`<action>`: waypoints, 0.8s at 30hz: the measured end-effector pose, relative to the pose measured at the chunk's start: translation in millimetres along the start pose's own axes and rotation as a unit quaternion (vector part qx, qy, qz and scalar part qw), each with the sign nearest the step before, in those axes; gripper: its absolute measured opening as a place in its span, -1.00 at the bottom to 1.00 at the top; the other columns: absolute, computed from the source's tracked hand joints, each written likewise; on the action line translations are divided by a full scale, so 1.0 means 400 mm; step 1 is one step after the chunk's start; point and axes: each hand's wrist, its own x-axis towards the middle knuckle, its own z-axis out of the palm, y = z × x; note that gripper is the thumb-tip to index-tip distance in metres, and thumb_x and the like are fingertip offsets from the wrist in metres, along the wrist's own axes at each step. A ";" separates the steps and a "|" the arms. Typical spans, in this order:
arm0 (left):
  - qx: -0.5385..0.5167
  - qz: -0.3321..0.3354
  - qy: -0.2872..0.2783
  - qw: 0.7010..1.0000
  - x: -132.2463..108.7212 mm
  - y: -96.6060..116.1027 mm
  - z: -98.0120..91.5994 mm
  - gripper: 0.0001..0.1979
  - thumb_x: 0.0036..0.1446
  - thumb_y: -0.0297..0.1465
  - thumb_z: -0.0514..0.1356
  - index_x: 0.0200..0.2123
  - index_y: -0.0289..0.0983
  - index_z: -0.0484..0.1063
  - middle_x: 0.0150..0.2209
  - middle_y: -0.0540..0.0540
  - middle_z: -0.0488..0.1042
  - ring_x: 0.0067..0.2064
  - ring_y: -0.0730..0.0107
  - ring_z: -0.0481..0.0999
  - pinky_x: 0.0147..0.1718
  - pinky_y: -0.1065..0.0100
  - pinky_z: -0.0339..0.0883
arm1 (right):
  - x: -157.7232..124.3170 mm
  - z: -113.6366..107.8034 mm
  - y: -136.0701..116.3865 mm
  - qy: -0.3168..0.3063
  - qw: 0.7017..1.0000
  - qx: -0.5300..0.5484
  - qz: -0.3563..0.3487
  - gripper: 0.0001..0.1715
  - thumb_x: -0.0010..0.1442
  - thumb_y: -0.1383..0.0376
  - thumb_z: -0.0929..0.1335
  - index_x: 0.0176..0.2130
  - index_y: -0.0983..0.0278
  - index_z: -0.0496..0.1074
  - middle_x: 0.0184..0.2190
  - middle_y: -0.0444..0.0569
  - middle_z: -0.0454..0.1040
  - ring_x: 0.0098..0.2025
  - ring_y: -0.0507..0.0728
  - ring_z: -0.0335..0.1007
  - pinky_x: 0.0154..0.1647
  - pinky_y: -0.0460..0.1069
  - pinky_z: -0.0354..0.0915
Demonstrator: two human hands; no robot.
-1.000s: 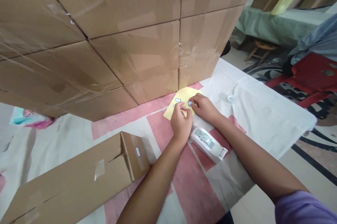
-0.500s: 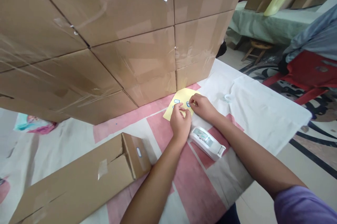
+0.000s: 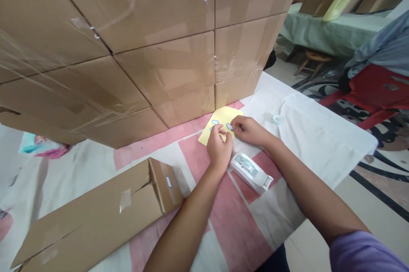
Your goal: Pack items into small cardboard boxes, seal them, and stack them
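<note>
A yellow sheet (image 3: 220, 112) with several small blue-edged white labels lies on the table against the boxes. The fingertips of my right hand (image 3: 251, 130) pinch one blue-edged label (image 3: 229, 127) at the sheet's right side. On the sheet's near edge rests my left hand (image 3: 220, 146), its fingers bent and apart from the thumb, with nothing seen between them. Just below my hands is a white tape dispenser (image 3: 251, 173). A long closed carton (image 3: 96, 212) lies to the left, with a similar label (image 3: 168, 182) on its end.
A tall wall of stacked taped cartons (image 3: 166, 63) stands behind the sheet. A ring of tape (image 3: 276, 119) lies to the right on the white tablecloth (image 3: 319, 136). Beyond the table's right edge are a red chair (image 3: 383, 93), a wooden stool (image 3: 313, 61) and other people.
My right hand has drawn slightly back, and the label at its fingertips now shows more white. My left hand stays on the sheet. The camera view has shifted a little.
</note>
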 end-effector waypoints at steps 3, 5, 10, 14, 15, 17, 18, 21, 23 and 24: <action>-0.004 0.006 0.005 1.000 0.001 -0.002 0.001 -0.74 0.21 -0.40 0.17 -0.02 -0.16 0.38 -0.20 -0.01 0.52 -0.23 0.36 0.50 -0.26 0.34 0.29 | -0.002 -0.009 -0.006 -0.001 1.000 0.027 0.015 -0.89 0.03 0.42 0.33 -0.36 0.27 0.42 -0.25 0.03 0.53 -0.38 0.09 0.37 -0.31 -0.01 0.28; -0.011 0.015 0.007 1.000 0.002 -0.003 0.001 -0.73 0.21 -0.40 0.18 -0.01 -0.17 0.38 -0.17 -0.02 0.51 -0.26 0.39 0.48 -0.26 0.35 0.30 | -0.001 -0.016 -0.011 0.006 0.998 0.056 0.011 -0.95 0.02 0.39 0.34 -0.40 0.27 0.41 -0.12 0.08 0.52 -0.37 0.07 0.37 -0.30 -0.01 0.30; -0.031 0.063 -0.006 0.998 0.007 -0.005 0.002 -0.81 0.23 -0.37 0.21 -0.07 -0.18 0.43 -0.16 -0.03 0.46 -0.30 0.44 0.39 -0.23 0.38 0.30 | 0.000 -0.023 -0.022 -0.024 0.977 0.210 0.043 -0.88 0.08 0.26 0.39 -0.33 0.26 0.42 -0.35 -0.05 0.49 -0.41 0.07 0.33 -0.35 -0.03 0.26; -0.030 0.091 -0.011 0.995 0.012 -0.012 0.006 -0.90 0.31 -0.40 0.12 -0.30 -0.21 0.38 -0.26 -0.03 0.42 -0.27 0.41 0.39 -0.24 0.37 0.28 | 0.000 -0.013 -0.028 -0.038 0.957 0.281 0.066 -0.75 0.09 0.19 0.46 -0.26 0.26 0.40 -0.40 -0.10 0.47 -0.40 0.07 0.37 -0.36 -0.04 0.25; -0.027 0.095 -0.010 0.995 0.012 -0.014 0.007 -0.89 0.31 -0.42 0.11 -0.32 -0.21 0.35 -0.25 -0.04 0.41 -0.24 0.39 0.40 -0.22 0.37 0.27 | 0.000 -0.010 -0.030 -0.035 0.957 0.282 0.066 -0.72 0.10 0.18 0.47 -0.23 0.26 0.42 -0.39 -0.10 0.48 -0.38 0.08 0.39 -0.34 -0.04 0.27; -0.021 0.099 -0.005 0.995 0.009 -0.015 0.008 -0.88 0.29 -0.47 0.10 -0.33 -0.20 0.33 -0.23 -0.05 0.41 -0.18 0.36 0.41 -0.18 0.35 0.27 | -0.001 -0.006 -0.036 -0.037 0.963 0.262 0.058 -0.71 0.13 0.17 0.45 -0.19 0.28 0.45 -0.37 -0.08 0.50 -0.35 0.09 0.41 -0.31 -0.03 0.28; -0.017 0.099 -0.001 0.995 0.007 -0.015 0.008 -0.88 0.29 -0.48 0.09 -0.33 -0.20 0.32 -0.23 -0.05 0.41 -0.17 0.35 0.42 -0.17 0.34 0.27 | -0.002 -0.006 -0.039 -0.041 0.968 0.244 0.051 -0.74 0.15 0.16 0.44 -0.21 0.29 0.47 -0.38 -0.07 0.50 -0.36 0.09 0.39 -0.32 -0.03 0.26; -0.010 0.094 0.005 0.996 -0.007 -0.011 0.002 -0.89 0.31 -0.44 0.09 -0.30 -0.21 0.35 -0.24 -0.05 0.41 -0.21 0.35 0.43 -0.18 0.32 0.29 | -0.004 -0.011 -0.048 -0.038 0.983 0.177 0.027 -0.79 0.18 0.18 0.38 -0.33 0.30 0.47 -0.43 -0.08 0.47 -0.42 0.06 0.30 -0.38 -0.04 0.19; -0.007 0.089 0.012 0.996 -0.020 -0.006 -0.008 -0.92 0.31 -0.41 0.11 -0.17 -0.22 0.39 -0.19 -0.07 0.43 -0.23 0.37 0.43 -0.19 0.31 0.31 | -0.005 -0.016 -0.051 -0.019 0.990 0.142 0.019 -0.81 0.18 0.20 0.35 -0.35 0.29 0.45 -0.46 -0.10 0.46 -0.46 0.05 0.25 -0.40 -0.04 0.15; -0.005 0.088 0.017 0.996 -0.027 0.000 -0.015 -0.86 0.31 -0.41 0.12 -0.09 -0.22 0.39 -0.16 -0.08 0.43 -0.24 0.37 0.43 -0.21 0.31 0.32 | -0.005 -0.017 -0.050 -0.008 0.991 0.129 0.018 -0.81 0.18 0.20 0.35 -0.35 0.28 0.44 -0.47 -0.10 0.45 -0.46 0.05 0.24 -0.41 -0.04 0.14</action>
